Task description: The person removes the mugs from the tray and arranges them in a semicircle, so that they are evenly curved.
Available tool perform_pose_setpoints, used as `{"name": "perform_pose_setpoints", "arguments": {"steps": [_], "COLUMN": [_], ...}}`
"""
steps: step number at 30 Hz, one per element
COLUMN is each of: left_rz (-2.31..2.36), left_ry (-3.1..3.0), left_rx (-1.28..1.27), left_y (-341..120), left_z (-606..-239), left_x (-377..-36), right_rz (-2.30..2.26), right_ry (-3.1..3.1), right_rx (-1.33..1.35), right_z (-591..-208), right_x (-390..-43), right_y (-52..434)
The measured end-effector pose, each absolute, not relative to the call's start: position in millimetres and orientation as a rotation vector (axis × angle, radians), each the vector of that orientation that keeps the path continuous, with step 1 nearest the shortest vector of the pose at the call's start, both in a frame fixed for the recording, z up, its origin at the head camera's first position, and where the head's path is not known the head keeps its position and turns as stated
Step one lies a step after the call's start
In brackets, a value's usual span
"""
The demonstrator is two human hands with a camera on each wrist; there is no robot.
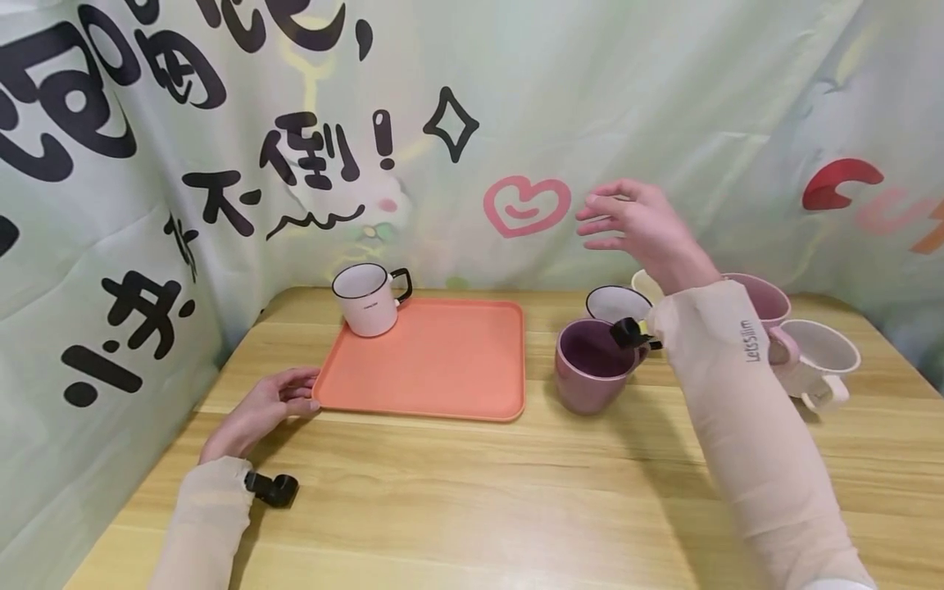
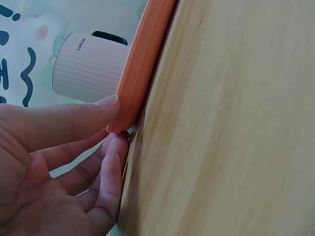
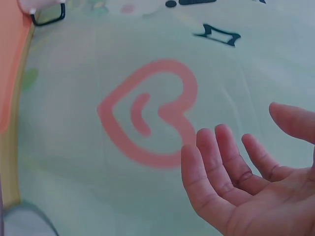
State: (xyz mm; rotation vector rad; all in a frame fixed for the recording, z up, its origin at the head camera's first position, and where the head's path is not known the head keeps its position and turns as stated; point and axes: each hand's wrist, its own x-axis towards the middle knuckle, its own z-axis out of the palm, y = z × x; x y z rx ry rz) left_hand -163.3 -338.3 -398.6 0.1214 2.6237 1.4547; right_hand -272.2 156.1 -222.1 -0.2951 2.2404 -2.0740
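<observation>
Tray: orange tray (image 1: 442,360) lies flat on the wooden tabletop (image 1: 472,492), toward the left of centre; its near-left corner is touched by the left hand (image 1: 258,410)
White mug: white mug (image 1: 366,299) with a dark rim and black handle stands upright in the tray's far-left corner; the left wrist view shows its ribbed side (image 2: 88,66) just behind the tray edge (image 2: 142,64)
Left hand: rests on the tabletop at the tray's corner; fingers straight and relaxed, thumb tip (image 2: 106,103) against the tray rim, fingertips beneath the corner; it grips nothing
Right hand: right hand (image 1: 637,225) is raised in the air above the cluster of mugs, well apart from them; fingers (image 3: 221,162) loosely spread, palm bare, holding nothing
Purple mug: purple mug (image 1: 590,365) stands upright just right of the tray, apart from it; a smaller white cup (image 1: 615,303) sits just behind it
Other mugs: a pink mug (image 1: 760,299) and a white mug with a handle (image 1: 822,360) stand at the right, partly hidden by the right forearm
Backdrop: pale green cloth (image 1: 664,98) with black characters and a pink heart (image 1: 525,205) hangs behind the tabletop
</observation>
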Motion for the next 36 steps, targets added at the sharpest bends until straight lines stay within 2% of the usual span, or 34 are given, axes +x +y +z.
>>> {"name": "perform_pose_setpoints", "arguments": {"steps": [19,36], "left_rz": [1.447,1.448], "left_ry": [2.618,2.613], "left_rx": [0.115,0.103], "left_y": [-337.0,-337.6], "left_z": [-396.6,-396.9], "left_x": [-162.4,-162.3], "right_rz": [-2.057,-2.009], "right_ry": [2.089,2.024], "right_rx": [-0.251,-0.162], "right_z": [-238.9,-272.8], "right_x": [-286.7,-289.8], "right_y": [72.9,25.2]}}
